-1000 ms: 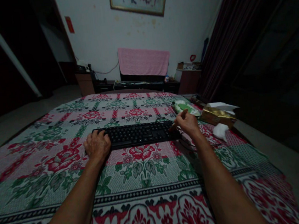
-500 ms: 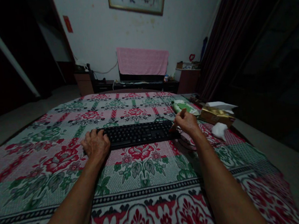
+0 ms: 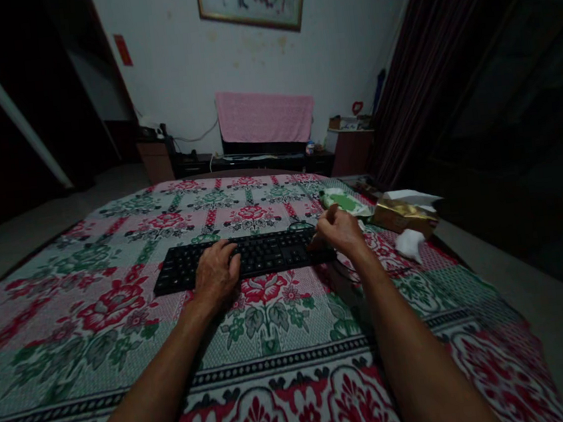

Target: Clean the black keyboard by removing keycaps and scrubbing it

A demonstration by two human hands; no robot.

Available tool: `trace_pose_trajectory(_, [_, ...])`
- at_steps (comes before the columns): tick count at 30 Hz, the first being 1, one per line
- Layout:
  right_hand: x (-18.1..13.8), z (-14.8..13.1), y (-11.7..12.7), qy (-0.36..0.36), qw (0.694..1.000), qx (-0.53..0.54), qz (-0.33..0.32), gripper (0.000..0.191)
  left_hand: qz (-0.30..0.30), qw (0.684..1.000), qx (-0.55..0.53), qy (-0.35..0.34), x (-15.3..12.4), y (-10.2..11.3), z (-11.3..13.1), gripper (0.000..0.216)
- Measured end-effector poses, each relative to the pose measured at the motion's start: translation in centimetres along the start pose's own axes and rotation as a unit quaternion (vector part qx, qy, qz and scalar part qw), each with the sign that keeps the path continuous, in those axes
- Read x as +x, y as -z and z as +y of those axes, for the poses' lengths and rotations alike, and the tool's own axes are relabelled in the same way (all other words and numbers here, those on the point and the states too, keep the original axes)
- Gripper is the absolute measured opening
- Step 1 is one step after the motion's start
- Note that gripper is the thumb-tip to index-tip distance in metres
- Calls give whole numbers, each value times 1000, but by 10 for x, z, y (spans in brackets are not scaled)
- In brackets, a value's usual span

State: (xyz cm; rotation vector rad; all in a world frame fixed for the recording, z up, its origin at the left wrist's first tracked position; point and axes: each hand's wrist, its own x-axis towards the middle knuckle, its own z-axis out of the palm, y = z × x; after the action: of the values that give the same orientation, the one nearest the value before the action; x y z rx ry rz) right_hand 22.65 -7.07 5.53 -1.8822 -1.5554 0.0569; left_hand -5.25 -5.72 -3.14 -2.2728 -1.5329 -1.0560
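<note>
The black keyboard (image 3: 271,256) lies flat on the patterned cloth in front of me. My left hand (image 3: 216,269) rests on it left of the middle, fingers stretched over the keys, thumb apart, holding nothing. At the right end of the keyboard, my right hand (image 3: 342,230) is closed around a thin brown tool with a wooden look (image 3: 331,214). Its lower end points down to the number keys. Whether it touches them is hard to make out in the dim light. A cable curves beside the right hand.
Right of my right hand are a green-and-white packet (image 3: 346,202), a gold tissue box (image 3: 403,215) and a crumpled white tissue (image 3: 410,245). A flowered cloth (image 3: 269,333) covers the table. Beyond it stands a low cabinet with a pink towel (image 3: 265,115) over a screen.
My left hand has moved right along the keyboard, from its left end onto the keys nearer the middle. The right hand stays at the number keys with the brown tool. The view has shifted slightly.
</note>
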Motion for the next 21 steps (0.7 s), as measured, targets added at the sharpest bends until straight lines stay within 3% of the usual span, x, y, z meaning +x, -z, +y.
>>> trace_pose_trajectory(4, [-5, -10, -10, 49, 998, 0, -37, 25, -33, 999, -2, -21, -4, -4, 8, 28])
trace_pose_trajectory(9, [1, 9, 3, -34, 991, -131, 18, 28, -42, 998, -4, -35, -8, -5, 8, 26])
trace_pose_trajectory(12, [6, 17, 11, -63, 986, -150, 39, 29, -45, 998, -10, -44, -8, -7, 9, 25])
trace_pose_trajectory(15, [6, 13, 11, -55, 993, -100, 27, 28, -36, 998, -18, -52, -8, -8, 11, 25])
trace_pose_trajectory(21, [-1, -2, -5, 25, 994, 65, -87, 28, -39, 996, -29, -71, -10, -9, 13, 23])
